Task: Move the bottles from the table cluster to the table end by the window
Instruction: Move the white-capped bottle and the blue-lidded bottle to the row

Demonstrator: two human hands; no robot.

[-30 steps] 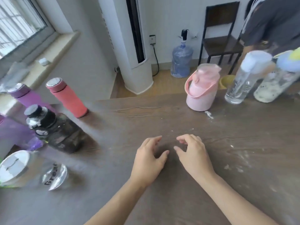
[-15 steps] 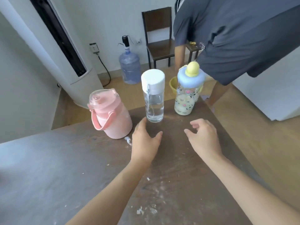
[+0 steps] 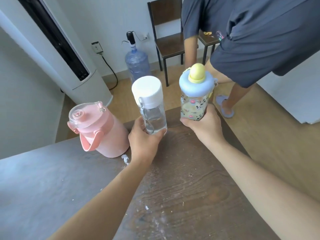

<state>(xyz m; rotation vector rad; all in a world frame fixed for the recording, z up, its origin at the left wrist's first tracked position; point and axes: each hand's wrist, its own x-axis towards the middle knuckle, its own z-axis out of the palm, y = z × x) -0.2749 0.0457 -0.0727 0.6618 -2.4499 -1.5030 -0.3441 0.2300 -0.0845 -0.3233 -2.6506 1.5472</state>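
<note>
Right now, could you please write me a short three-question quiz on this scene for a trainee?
1. True or false: the left hand grips the clear bottle.
2. Which bottle is untouched? A) the pink jug B) the patterned bottle C) the clear bottle
3. Fill in: the right hand holds the patterned bottle near its ____.

Key: 1 true; 2 A; 3 base.
</note>
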